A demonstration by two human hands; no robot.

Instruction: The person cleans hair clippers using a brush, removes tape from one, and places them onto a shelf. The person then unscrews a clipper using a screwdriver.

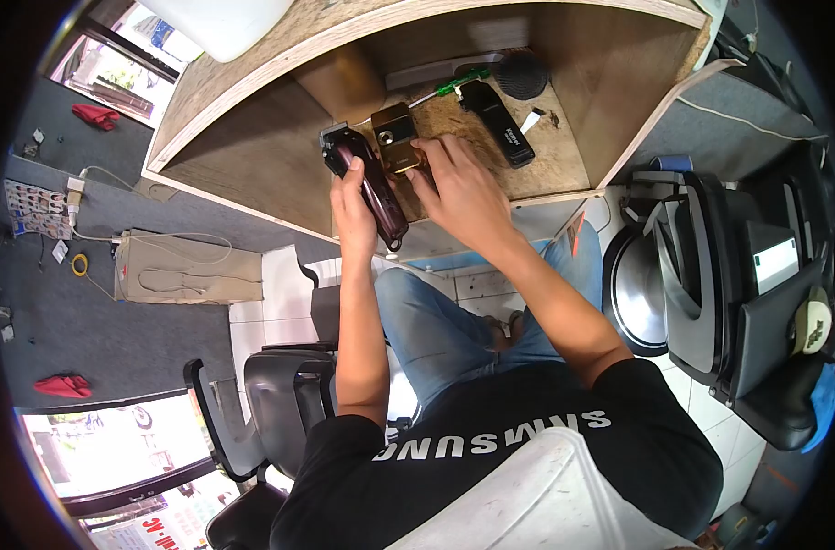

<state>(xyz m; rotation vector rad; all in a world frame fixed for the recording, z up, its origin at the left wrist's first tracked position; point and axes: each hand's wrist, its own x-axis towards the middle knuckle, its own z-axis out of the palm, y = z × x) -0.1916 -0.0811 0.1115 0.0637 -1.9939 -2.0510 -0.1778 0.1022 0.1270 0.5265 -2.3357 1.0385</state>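
Note:
My left hand (354, 213) is closed around a dark maroon hair clipper (378, 195), its metal blade end pointing up and away from me. Beside it, my right hand (465, 188) has its thumb and fingers on the near end of a gold-and-black box-shaped device (395, 134) with a round button. The device is at the front of the wooden cubby, close to the clipper. Further right in the cubby lies a black trimmer (497, 125) with small pale lettering.
A green-handled screwdriver (462, 82) and a round black brush-like item (522, 74) lie deeper in the wooden cubby (564, 151). A small white tube (531, 120) is near the trimmer. Black salon chairs stand left (284, 399) and right (702, 275). A white container (225, 23) sits on top.

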